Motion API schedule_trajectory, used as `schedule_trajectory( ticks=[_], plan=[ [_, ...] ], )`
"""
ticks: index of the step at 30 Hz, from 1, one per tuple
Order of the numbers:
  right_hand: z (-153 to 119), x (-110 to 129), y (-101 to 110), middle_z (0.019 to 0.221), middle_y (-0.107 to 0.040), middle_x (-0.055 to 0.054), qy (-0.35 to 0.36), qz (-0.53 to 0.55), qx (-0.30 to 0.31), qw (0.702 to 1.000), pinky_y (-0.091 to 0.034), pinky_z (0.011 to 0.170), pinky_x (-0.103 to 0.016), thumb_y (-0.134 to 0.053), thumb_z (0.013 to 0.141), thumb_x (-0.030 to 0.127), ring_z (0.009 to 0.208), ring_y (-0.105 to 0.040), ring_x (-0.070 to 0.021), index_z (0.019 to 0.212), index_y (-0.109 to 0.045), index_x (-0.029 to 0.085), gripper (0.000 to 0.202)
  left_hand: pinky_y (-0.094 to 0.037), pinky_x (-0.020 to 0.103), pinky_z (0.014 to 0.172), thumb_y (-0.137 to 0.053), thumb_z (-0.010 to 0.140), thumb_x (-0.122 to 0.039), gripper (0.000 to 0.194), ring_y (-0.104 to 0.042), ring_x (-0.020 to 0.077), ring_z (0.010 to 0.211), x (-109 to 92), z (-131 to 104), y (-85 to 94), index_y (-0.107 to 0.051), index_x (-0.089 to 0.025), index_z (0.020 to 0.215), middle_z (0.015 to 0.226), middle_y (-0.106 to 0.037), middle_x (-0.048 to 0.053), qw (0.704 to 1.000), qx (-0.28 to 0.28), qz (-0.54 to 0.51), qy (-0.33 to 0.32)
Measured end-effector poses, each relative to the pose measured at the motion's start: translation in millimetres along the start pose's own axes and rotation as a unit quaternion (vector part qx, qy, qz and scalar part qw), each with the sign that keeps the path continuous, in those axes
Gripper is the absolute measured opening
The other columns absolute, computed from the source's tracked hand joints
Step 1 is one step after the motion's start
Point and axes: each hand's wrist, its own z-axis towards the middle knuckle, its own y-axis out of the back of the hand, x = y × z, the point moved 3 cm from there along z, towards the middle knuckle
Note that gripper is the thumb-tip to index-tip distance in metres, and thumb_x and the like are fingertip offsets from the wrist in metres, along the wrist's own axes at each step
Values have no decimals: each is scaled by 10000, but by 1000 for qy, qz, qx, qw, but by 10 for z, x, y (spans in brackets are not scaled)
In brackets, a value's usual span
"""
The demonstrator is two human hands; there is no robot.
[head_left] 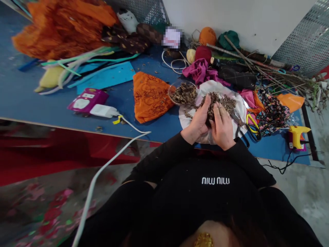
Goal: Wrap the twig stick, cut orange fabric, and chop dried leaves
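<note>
A heap of brown dried plant bits point(227, 102) lies on a round white cloth point(239, 99) at the table's front edge. My left hand point(199, 121) is at the heap's left side, thumb up, its fingers partly hidden in the bits. Across from it, my right hand point(222, 125) rests against the heap with its fingers together, bits between the two palms. A clear bowl point(183, 92) of the same bits stands just left of the cloth. Scissors point(238, 118) with black handles lie on the cloth's right side, beside yellow-and-black handles point(253, 127).
Orange folded cloth point(151, 97) and a purple-and-white power strip point(88, 102) lie left on the blue table point(120, 92). A white cable point(102, 168) hangs over the front edge. Twigs point(275, 73) and fabric balls point(207, 36) sit behind, a yellow glue gun point(296, 135) at right.
</note>
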Motion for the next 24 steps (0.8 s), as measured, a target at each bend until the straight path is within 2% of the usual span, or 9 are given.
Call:
schedule_trajectory(
  ticks=[3, 5, 9, 11, 13, 16, 18, 20, 24],
  plan=[
    [17, 11, -42, 1634, -554, -226, -34, 17, 46, 998, -421, 1289, -602, -342, 1095, 308, 1589, -468, -329, 1613, -457, 95, 572, -634, 343, 1005, -876, 855, -433, 299, -782, 253, 1100, 3, -7, 5, -722, -181, 895, 938, -799, 63, 1000, 8, 10, 15],
    [66, -5, 32, 1642, -548, -210, -35, 64, 69, 995, -430, 1289, -596, -390, 1084, 354, 1584, -474, -323, 1604, -477, 124, 575, -654, 330, 939, -936, 769, -371, 303, -797, 246, 986, -32, 3, 25, -717, -175, 845, 847, -782, 42, 999, 5, 35, 6],
    [71, -129, 440, 1593, -594, -153, -39, 140, 54, 988, -511, 1240, -538, -483, 1059, 432, 1528, -530, -288, 1582, -498, 215, 567, -677, 331, 786, -996, 638, -375, 399, -787, 230, 807, -159, 12, 67, -745, -168, 869, 835, -796, 36, 995, -6, 97, -22],
    [-53, -251, 677, 1459, -674, -151, -78, 94, 49, 991, -568, 1165, -530, -516, 1044, 435, 1396, -628, -296, 1512, -566, 220, 517, -685, 343, 742, -1009, 581, -327, 433, -786, 236, 781, -246, 2, 97, -753, -164, 890, 860, -809, 41, 989, -18, 134, -56],
    [-253, -388, 859, 1302, -725, -156, -129, 10, 77, 989, -632, 1029, -524, -552, 1020, 455, 1218, -704, -312, 1409, -643, 206, 471, -692, 368, 723, -1012, 548, -297, 454, -790, 258, 781, -316, 0, 146, -751, -156, 892, 862, -810, 50, 981, -28, 174, -78],
    [-546, -542, 980, 1226, -729, -169, -177, -62, 124, 974, -651, 917, -539, -555, 1005, 503, 1127, -719, -338, 1322, -682, 186, 466, -702, 416, 763, -1012, 533, -292, 485, -801, 299, 837, -358, 21, 233, -749, -146, 914, 891, -811, 75, 972, -31, 219, -81],
    [-618, -585, 957, 1249, -724, -169, -185, -43, 121, 974, -642, 947, -555, -538, 1018, 523, 1159, -715, -338, 1333, -673, 188, 480, -703, 440, 812, -1015, 533, -289, 511, -805, 319, 895, -343, 28, 261, -750, -152, 947, 929, -815, 80, 968, -25, 238, -75],
    [-554, -591, 851, 1295, -715, -164, -181, 15, 91, 979, -621, 1023, -559, -540, 1028, 558, 1220, -703, -322, 1377, -647, 200, 511, -703, 452, 825, -1021, 538, -283, 517, -807, 327, 913, -297, 16, 241, -743, -169, 958, 915, -810, 66, 967, -15, 246, -58],
    [-154, -533, 464, 1559, -589, -172, -147, 146, -5, 978, -554, 1164, -545, -402, 1084, 614, 1448, -593, -287, 1581, -459, 236, 627, -700, 466, 839, -1017, 597, -324, 451, -804, 336, 900, -142, -28, 106, -734, -183, 918, 856, -794, 63, 982, 25, 187, -14]
  ],
)
